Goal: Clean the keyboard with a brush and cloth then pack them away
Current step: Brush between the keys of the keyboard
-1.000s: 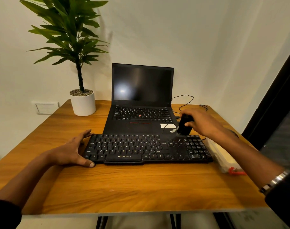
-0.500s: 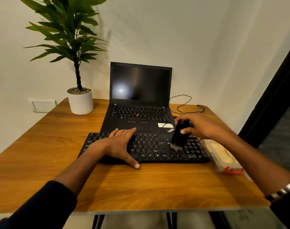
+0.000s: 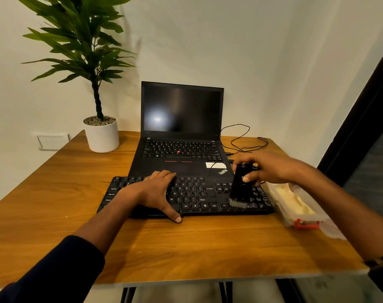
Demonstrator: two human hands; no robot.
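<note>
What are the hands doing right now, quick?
Left hand: open, fingers flat on the keyboard, steadying it.
Right hand: holding the brush, bristles down on the keys.

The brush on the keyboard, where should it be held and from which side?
Grip the brush by its upper black body, coming from the right as the right hand does. It stands nearly upright, bristles down on the keyboard, so only the upper body is free; the left hand steadies the keys.
</note>
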